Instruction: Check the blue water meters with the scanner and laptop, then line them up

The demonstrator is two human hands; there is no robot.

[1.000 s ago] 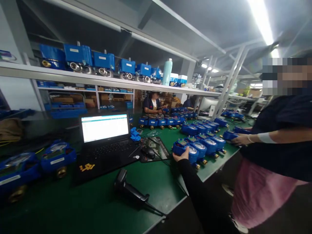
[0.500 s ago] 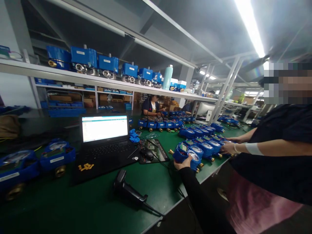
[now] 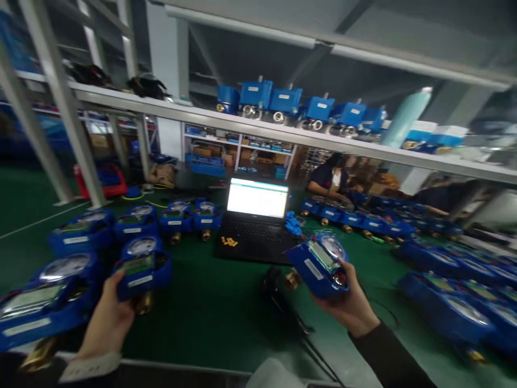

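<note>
My right hand [image 3: 349, 304] is closed around a blue water meter [image 3: 313, 269] with a brass fitting, a round dial and an exposed circuit board. That meter is held tilted above the green bench, in front of the laptop. At the left, my left hand [image 3: 111, 315] has its fingers closed against the side of another blue meter [image 3: 143, 283], near the bench's front edge. A larger-looking meter [image 3: 32, 310] sits just left of that hand. Beneath the right-hand meter lies a black barcode scanner [image 3: 278, 296], blurred, its cable running toward me.
An open laptop [image 3: 256, 231] with small yellow pieces on it stands mid-bench. Several meters line the left, and rows of meters [image 3: 448, 307] fill the right. Above runs a shelf [image 3: 194, 114] carrying meters and a pale green bottle [image 3: 407, 116]. Another person [image 3: 329, 178] sits across the bench.
The view has swung left. My right hand has lifted a meter from the right-hand row and carried it left. My left hand has come into view at a left-side meter.
</note>
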